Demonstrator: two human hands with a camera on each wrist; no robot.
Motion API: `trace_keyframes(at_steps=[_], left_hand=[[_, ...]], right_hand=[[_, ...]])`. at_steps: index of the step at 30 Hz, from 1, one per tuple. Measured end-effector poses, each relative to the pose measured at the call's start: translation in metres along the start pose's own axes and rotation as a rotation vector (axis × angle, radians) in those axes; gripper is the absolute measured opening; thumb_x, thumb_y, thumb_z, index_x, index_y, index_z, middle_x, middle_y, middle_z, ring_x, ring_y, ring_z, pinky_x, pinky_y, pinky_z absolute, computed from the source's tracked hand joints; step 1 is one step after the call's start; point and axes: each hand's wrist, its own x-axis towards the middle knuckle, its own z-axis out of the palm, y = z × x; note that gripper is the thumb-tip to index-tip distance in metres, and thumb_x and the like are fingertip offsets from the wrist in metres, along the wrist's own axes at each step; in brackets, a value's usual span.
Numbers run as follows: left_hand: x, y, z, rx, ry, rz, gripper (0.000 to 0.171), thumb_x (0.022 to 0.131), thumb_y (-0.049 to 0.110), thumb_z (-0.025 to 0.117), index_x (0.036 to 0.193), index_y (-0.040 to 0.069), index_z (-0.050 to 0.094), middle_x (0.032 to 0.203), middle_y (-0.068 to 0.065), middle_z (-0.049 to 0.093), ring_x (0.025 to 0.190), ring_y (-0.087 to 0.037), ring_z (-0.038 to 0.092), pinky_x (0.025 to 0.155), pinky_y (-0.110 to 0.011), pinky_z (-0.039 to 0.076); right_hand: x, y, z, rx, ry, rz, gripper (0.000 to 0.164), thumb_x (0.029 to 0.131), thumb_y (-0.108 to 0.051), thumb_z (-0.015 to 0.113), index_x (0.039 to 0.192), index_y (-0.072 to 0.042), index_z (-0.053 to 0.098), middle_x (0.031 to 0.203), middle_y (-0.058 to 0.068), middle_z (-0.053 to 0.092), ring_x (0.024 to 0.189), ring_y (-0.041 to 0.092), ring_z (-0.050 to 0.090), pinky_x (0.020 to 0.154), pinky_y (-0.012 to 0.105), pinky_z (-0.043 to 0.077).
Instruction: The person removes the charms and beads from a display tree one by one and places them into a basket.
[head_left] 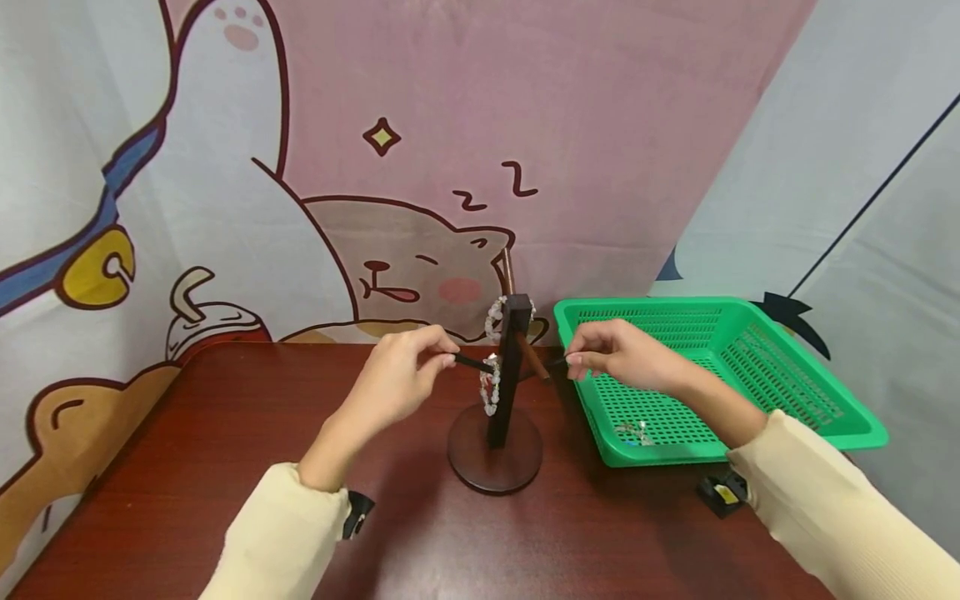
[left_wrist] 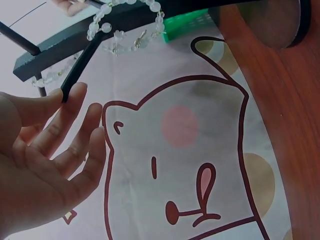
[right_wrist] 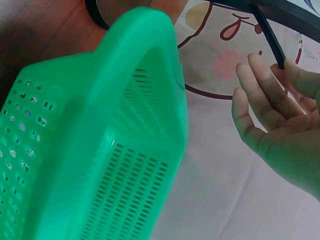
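And here we are at the bracelet stand (head_left: 504, 396), standing upright on the table (head_left: 225, 433) just left of the green basket (head_left: 660, 458). Both hands are at work: the left hand (head_left: 397, 367) pinches one end of the black rod (head_left: 471, 362) between thumb and finger, its other fingers loosely spread, while the right hand (head_left: 622, 354) pinches the far end across the post — a neat grip on either side.

The score so far? A beaded bracelet (head_left: 490, 389) hangs on the left side of the rod, and a second bracelet (head_left: 494, 318) hangs higher, behind the post. Some small beads (head_left: 637, 432) lie in the basket's near left corner, apparently yet to be hung, so I'd call this partway through. Whether they make one piece or several, I can't tell.

As for lettering, the cartoon backdrop (head_left: 600, 125) offers two drawn Z marks (head_left: 518, 179) above a sleeping animal — that's all I can read. There's a yellow patch (head_left: 726, 493) on the right wrist gear, too small to make out, and no brand shows anywhere.
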Motion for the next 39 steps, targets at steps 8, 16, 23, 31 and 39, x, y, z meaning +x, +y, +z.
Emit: trace_keyframes(at_steps=[8, 16, 23, 31, 39], left_hand=[[0.009, -0.006, -0.006, -0.015, -0.056, -0.042, 0.006, 0.083, 0.003, 0.064, 0.085, 0.007, 0.067, 0.087, -0.004, 0.068, 0.066, -0.014, 0.054, 0.062, -0.030, 0.043], [0.017, -0.010, -0.009, -0.052, -0.083, -0.096, 0.007, 0.084, 0.002, 0.063, 0.087, 0.007, 0.068, 0.081, -0.004, 0.068, 0.075, -0.017, 0.063, 0.065, -0.033, 0.046], [0.021, -0.015, -0.012, -0.080, -0.117, -0.144, 0.010, 0.085, 0.001, 0.060, 0.092, 0.004, 0.068, 0.083, -0.005, 0.069, 0.081, -0.019, 0.064, 0.071, -0.035, 0.046], [0.020, -0.016, -0.010, -0.067, -0.103, -0.175, 0.012, 0.087, 0.007, 0.061, 0.096, 0.008, 0.069, 0.089, -0.004, 0.069, 0.082, -0.019, 0.062, 0.067, -0.033, 0.044], [0.013, -0.014, -0.009, -0.052, -0.076, -0.168, 0.026, 0.087, 0.010, 0.062, 0.112, 0.009, 0.064, 0.096, -0.006, 0.068, 0.089, -0.022, 0.062, 0.072, -0.038, 0.047]], right_hand=[[-0.006, -0.003, 0.003, -0.001, -0.033, -0.029, 0.011, 0.091, -0.010, 0.055, 0.084, -0.004, 0.061, 0.077, 0.000, 0.065, 0.075, 0.033, 0.056, 0.065, 0.034, 0.046], [-0.010, -0.007, 0.008, 0.002, -0.039, -0.048, 0.009, 0.091, -0.009, 0.056, 0.084, -0.005, 0.061, 0.077, -0.001, 0.065, 0.075, 0.030, 0.057, 0.063, 0.032, 0.045], [-0.013, -0.014, 0.016, 0.004, -0.040, -0.104, 0.007, 0.089, -0.007, 0.057, 0.083, -0.005, 0.061, 0.075, -0.002, 0.065, 0.072, 0.016, 0.059, 0.061, 0.027, 0.042], [-0.016, -0.020, 0.021, -0.014, -0.034, -0.100, 0.007, 0.089, -0.007, 0.058, 0.083, -0.006, 0.061, 0.075, -0.003, 0.065, 0.061, 0.011, 0.050, 0.050, 0.024, 0.032], [-0.017, -0.020, 0.021, -0.020, -0.034, -0.073, 0.008, 0.089, -0.007, 0.057, 0.082, -0.007, 0.061, 0.074, -0.003, 0.065, 0.058, 0.014, 0.045, 0.050, 0.024, 0.032]])
